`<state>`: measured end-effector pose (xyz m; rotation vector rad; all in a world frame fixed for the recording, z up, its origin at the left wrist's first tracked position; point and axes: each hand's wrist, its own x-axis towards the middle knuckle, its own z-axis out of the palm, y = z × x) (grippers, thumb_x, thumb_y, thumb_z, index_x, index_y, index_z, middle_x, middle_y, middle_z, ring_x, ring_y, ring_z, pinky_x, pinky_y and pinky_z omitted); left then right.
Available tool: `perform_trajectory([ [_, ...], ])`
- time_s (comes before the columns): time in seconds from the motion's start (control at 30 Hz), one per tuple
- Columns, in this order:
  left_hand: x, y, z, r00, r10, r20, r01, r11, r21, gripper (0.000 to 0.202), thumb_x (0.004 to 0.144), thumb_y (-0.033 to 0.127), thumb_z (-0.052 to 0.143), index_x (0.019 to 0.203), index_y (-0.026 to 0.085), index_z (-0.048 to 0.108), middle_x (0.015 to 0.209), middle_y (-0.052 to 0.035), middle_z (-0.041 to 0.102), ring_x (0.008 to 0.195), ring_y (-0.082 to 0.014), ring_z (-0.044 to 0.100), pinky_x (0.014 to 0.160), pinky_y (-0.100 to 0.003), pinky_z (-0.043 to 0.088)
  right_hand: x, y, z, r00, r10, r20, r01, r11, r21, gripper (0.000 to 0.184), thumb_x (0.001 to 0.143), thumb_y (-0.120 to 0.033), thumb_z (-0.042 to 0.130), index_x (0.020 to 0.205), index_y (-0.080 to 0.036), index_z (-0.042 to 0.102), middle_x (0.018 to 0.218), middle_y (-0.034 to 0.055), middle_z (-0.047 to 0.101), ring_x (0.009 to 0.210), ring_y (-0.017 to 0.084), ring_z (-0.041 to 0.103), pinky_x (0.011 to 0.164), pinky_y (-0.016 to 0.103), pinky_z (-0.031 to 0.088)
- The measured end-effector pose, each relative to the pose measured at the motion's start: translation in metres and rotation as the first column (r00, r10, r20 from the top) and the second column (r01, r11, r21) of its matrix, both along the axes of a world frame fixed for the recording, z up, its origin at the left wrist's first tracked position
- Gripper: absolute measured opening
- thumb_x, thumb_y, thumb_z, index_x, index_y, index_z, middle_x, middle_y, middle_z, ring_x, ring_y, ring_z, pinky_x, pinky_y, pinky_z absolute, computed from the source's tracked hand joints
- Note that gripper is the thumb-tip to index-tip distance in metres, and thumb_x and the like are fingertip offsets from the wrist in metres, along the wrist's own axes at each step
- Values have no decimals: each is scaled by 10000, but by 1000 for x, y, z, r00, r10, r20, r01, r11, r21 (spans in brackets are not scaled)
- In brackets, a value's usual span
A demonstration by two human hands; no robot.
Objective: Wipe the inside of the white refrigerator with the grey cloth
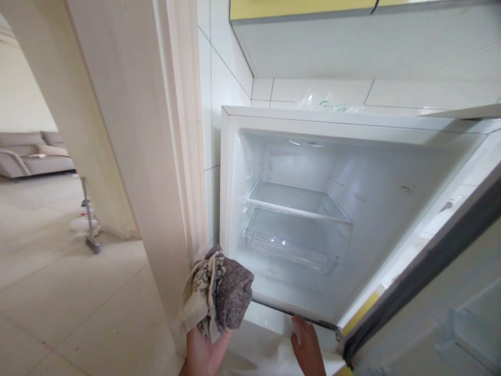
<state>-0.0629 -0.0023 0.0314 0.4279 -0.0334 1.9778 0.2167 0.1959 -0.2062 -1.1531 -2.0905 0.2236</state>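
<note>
My left hand [207,351] is closed around a bunched grey-brown cleaning cloth [234,292], together with a beige patterned cloth [199,295]. It is at the lower left front corner of an open refrigerator [225,198]. My right hand [307,344] is at the compartment's lower front edge, thumb apart from the fingers and nothing seen in it. The fingertips appear to touch the dark strip [274,309] along that edge. Inside the white compartment are a glass shelf [289,197] and, beneath it, a clear plastic drawer [287,251].
The refrigerator door [442,292] stands swung out on the right, with a dark gasket. A wooden door frame [156,156] rises close on the left. Above hangs a yellow-fronted cabinet [301,7]. A clear plastic bag [329,103] lies on top of the refrigerator. Beyond the doorway is a sofa [35,154].
</note>
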Motion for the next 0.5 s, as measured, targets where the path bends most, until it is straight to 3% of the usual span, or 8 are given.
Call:
perform_trajectory([
  [0.13, 1, 3, 13, 1000, -18, 14, 18, 999, 32, 422, 1058, 402, 390, 1388, 451, 647, 1288, -31, 760, 1225, -208, 710, 1081, -428, 535, -2, -9, -29, 984, 9, 179, -30, 993, 115, 504, 803, -229, 476, 1222, -220, 756, 1294, 118, 747, 1194, 321, 711, 1051, 562, 564],
  [0.3, 9, 14, 44, 998, -12, 56, 9, 999, 48, 415, 1063, 428, 412, 1418, 430, 626, 1306, -57, 752, 1223, -223, 712, 1057, -437, 555, 3, -11, -42, 986, 15, 163, -50, 976, 212, 508, 826, -199, 484, 1272, -234, 723, 1320, 111, 733, 1201, 312, 701, 1034, 533, 567],
  [0.4, 10, 27, 61, 996, 9, 84, -1, 995, -101, 415, 1054, 415, 450, 1433, 409, 619, 1303, -74, 757, 1188, -235, 729, 1017, -450, 582, 2, -8, -41, 991, 24, 129, -58, 963, 265, 489, 835, -192, 503, 1277, -236, 708, 1302, 105, 738, 1168, 298, 708, 1007, 498, 574],
  [0.5, 10, 42, 63, 986, -12, 165, 62, 951, -302, 388, 1028, 319, 486, 1350, 352, 699, 1159, -97, 808, 1087, -270, 762, 933, -483, 619, 2, -3, -44, 992, 2, 128, -49, 928, 369, 483, 822, -183, 520, 1266, -243, 700, 1268, 103, 750, 1117, 303, 721, 959, 497, 574],
])
